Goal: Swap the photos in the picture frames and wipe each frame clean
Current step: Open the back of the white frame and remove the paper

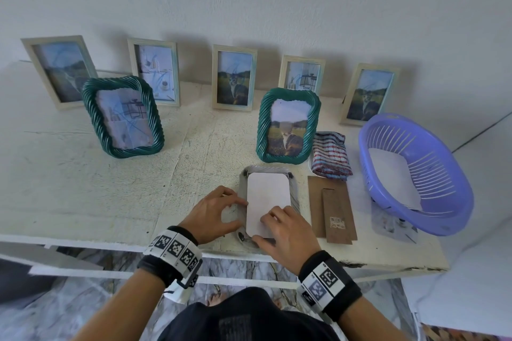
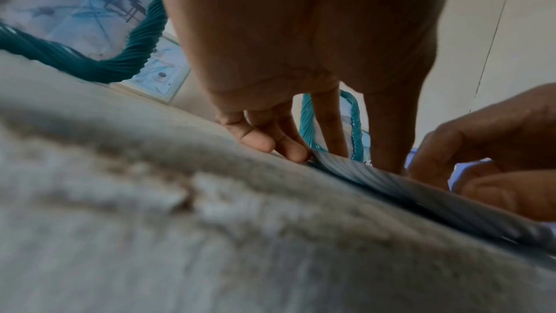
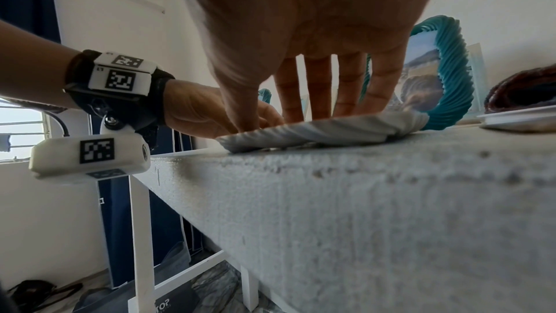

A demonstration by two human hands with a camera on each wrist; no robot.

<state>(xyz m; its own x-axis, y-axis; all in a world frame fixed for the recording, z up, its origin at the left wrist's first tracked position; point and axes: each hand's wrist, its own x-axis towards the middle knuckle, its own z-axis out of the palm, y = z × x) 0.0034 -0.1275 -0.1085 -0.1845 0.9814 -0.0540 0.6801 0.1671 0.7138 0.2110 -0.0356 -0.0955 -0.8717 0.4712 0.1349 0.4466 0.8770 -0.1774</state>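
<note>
A white twisted-rim frame [image 1: 296, 196] lies face down near the table's front edge, also seen in the wrist views [image 2: 421, 189] [image 3: 316, 130]. A white photo back [image 1: 267, 196] rests in its opening. My left hand [image 1: 238, 210] has its fingertips [image 2: 289, 149] against the frame's left rail. My right hand [image 1: 266, 230] presses straight fingers [image 3: 319, 94] flat on the photo's near end, with the thumb at the frame's bottom edge. Two green twisted frames stand behind, one with a room photo [image 1: 123, 116] and one with a cat photo [image 1: 288, 124].
Several cream frames [image 1: 234, 77] lean against the back wall. A striped cloth [image 1: 329, 155] lies right of the cat frame. A brown backing board [image 1: 331, 207] lies beside the white frame. A purple basket [image 1: 415, 171] holding a white sheet sits far right, over a loose photo [image 1: 388, 224].
</note>
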